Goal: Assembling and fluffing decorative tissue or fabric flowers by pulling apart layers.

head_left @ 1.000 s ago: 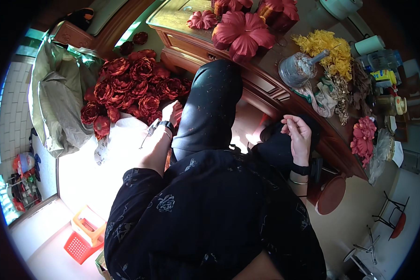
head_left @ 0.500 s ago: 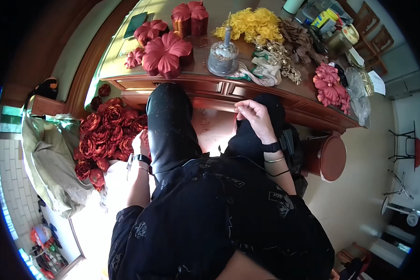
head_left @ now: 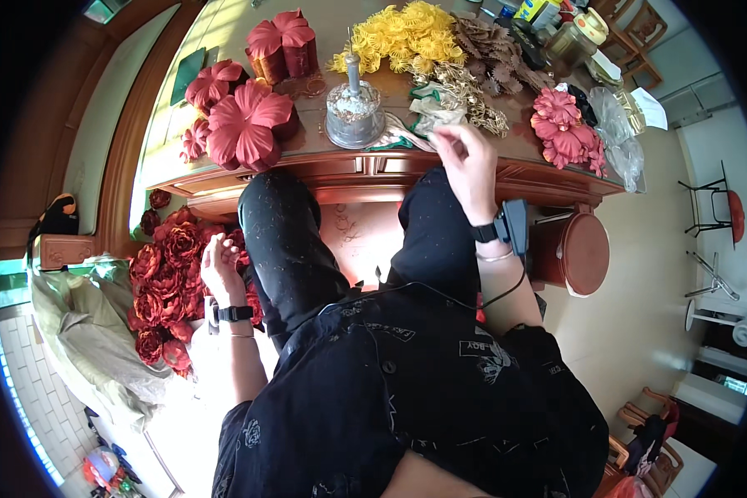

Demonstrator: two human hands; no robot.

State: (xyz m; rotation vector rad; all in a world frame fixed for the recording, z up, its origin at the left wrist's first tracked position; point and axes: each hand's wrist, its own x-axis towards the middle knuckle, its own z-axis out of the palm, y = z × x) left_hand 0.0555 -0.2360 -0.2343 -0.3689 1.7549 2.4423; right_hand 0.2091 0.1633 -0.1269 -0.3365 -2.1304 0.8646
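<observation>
My left hand (head_left: 222,267) is raised beside my left knee, over a heap of dark red artificial flowers (head_left: 170,266). Its fingers are loosely bent and apart, with nothing visible in them. My right hand (head_left: 471,170) is above the table's front edge, close to a crumpled white and green cloth (head_left: 432,116). Thumb and fingertips come together there; anything between them is too small to make out. Left of the cloth stands a grey round pot (head_left: 354,116) with an upright rod and whitish crust. Stacks of red petal pieces (head_left: 249,124) lie farther left on the table.
Yellow fringed pieces (head_left: 402,33), brown leaf pieces (head_left: 494,54) and golden stems (head_left: 481,104) cover the table's back middle. More pinkish-red petals (head_left: 560,129) and a plastic bag (head_left: 618,141) sit at its right end. A red stool (head_left: 585,256) stands right of my legs.
My right hand has moved from over my right knee forward to the table edge. My left hand has lifted away from the knee and flowers. The whole view has shifted somewhat.
</observation>
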